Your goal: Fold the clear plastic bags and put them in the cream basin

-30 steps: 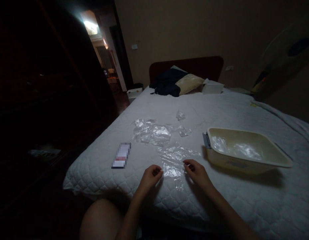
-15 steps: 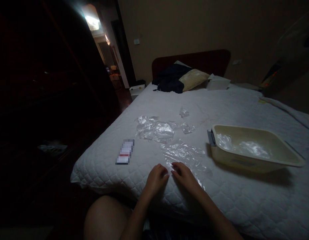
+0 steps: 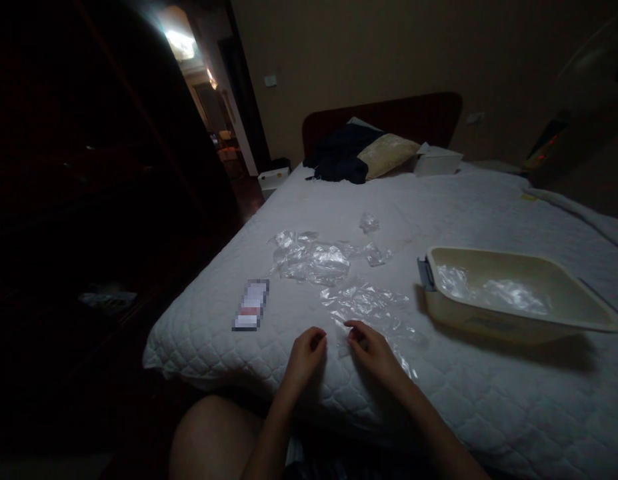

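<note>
My left grip (image 3: pixel 311 348) and right grip (image 3: pixel 369 347), left of the tub (image 3: pixel 469 317), half-curl, hold unclear; hard tugging could tear the thin plastic (image 3: pixel 373 300).

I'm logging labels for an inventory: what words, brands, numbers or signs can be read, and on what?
None can be read.
Phone: pixelated, unreadable.
Tub: dark patch on its near side, too blurred to tell if it is text.
Clear plastic: no print can be made out.
</note>
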Action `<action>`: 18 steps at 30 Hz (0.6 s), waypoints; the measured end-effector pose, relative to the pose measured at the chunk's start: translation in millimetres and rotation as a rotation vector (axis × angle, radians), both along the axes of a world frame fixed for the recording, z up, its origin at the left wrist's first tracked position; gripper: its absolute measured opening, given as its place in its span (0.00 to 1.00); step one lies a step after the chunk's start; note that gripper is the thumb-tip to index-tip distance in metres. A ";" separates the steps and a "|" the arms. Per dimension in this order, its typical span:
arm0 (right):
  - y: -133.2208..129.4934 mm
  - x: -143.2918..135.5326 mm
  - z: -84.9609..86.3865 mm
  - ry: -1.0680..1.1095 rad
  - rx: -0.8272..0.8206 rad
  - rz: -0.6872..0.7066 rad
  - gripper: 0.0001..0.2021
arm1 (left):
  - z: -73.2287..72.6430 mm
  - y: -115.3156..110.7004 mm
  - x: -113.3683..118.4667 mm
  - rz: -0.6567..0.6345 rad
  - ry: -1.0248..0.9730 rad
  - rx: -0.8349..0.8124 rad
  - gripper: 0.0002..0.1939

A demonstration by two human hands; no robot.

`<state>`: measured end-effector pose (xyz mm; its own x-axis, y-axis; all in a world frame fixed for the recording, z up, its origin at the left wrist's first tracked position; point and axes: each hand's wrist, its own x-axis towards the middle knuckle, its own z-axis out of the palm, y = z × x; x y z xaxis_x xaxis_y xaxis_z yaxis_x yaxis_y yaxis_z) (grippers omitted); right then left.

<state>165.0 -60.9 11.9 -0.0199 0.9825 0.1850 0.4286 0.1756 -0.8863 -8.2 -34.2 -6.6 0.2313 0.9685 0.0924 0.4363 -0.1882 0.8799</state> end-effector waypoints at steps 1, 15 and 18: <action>-1.6 0.6 0.7 0.051 -0.017 -0.002 0.16 | -2.9 1.3 -2.4 0.019 -0.002 0.024 0.07; -8.0 12.5 -0.6 0.220 -0.102 -0.002 0.07 | 8.0 -4.5 20.7 -0.245 0.199 0.485 0.25; -10.6 12.9 3.0 0.223 -0.127 0.036 0.09 | 9.9 -2.3 20.9 -0.311 0.163 0.415 0.18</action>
<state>177.9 -71.4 14.9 -0.0275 0.9976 0.0638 0.2157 0.0682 -0.9741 12.8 -36.5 3.3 0.5441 0.7421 0.3916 0.4291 -0.6471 0.6301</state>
